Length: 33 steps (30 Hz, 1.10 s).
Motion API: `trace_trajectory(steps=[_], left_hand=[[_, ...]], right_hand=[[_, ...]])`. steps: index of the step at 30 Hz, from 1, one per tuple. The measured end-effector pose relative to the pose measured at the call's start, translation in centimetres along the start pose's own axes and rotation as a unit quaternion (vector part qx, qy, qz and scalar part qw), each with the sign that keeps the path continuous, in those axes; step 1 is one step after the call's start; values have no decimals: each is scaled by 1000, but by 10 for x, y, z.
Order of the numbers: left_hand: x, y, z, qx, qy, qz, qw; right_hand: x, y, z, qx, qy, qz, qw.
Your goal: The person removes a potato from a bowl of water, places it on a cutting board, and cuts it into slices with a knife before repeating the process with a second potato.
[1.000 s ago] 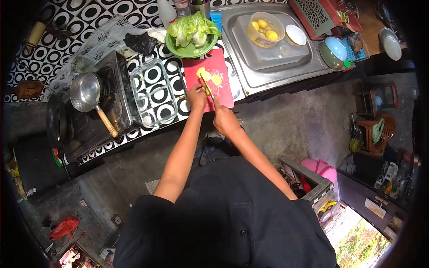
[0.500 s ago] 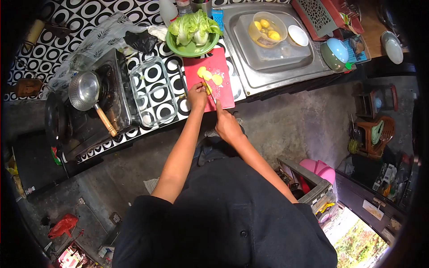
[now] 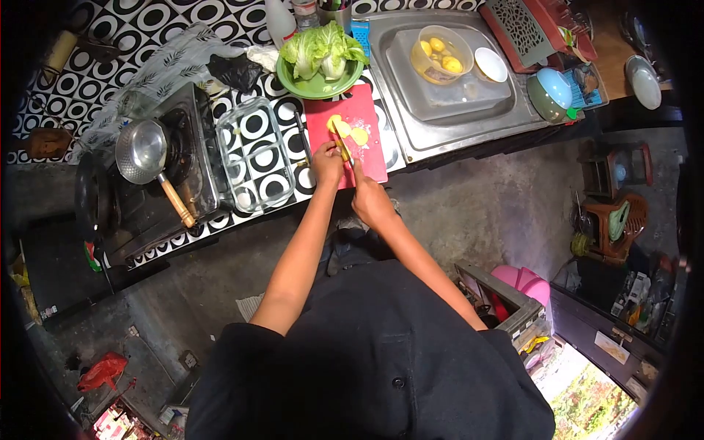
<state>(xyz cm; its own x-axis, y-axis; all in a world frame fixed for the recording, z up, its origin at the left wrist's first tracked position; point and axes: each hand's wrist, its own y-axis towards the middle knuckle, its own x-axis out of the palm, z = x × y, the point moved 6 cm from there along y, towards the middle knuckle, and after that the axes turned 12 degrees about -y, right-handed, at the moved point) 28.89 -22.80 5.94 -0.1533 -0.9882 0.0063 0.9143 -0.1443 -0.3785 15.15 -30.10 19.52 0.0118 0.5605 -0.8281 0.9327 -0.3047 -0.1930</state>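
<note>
A red cutting board [image 3: 372, 165] lies along the counter edge, with round yellow potato slices [image 3: 358, 136] on its middle. My right hand [image 3: 372, 202] is closed around the handle of a knife [image 3: 340, 138], whose blade points away from me over the board. On the board's left side, my left hand [image 3: 327, 163] has its fingers closed on a piece of potato beside the blade. The fingers and the blade mostly hide that piece. Beyond the board stands a green bowl [image 3: 317, 89] of leafy cabbage [image 3: 323, 55].
On the left are a glass dish [image 3: 288, 192] and a stove carrying a metal pan [image 3: 141, 152]. The steel sink [image 3: 418, 143] at right has a clear bowl [image 3: 442, 55] of yellow potatoes and a white lid-like disc [image 3: 490, 64]. A blue bowl [image 3: 551, 88] stands farther right.
The knife has swung forward and left, its blade now reaching up toward the slices beside my left fingers. Both hands stay at nearly the same spot.
</note>
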Motion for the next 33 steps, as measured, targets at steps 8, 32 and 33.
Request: trace_trajectory(steps=[8,32,33], left_hand=[[2,4,-7,7,18,-29,999],[3,8,-12,18,22,-57,998],[2,6,-8,7,2,-43,999]], right_hand=[[-1,-14,-1,16,-14,-11,1000],[7,12,1,-3,20,22,1000],[5,13,-1,1,19,13,1000]])
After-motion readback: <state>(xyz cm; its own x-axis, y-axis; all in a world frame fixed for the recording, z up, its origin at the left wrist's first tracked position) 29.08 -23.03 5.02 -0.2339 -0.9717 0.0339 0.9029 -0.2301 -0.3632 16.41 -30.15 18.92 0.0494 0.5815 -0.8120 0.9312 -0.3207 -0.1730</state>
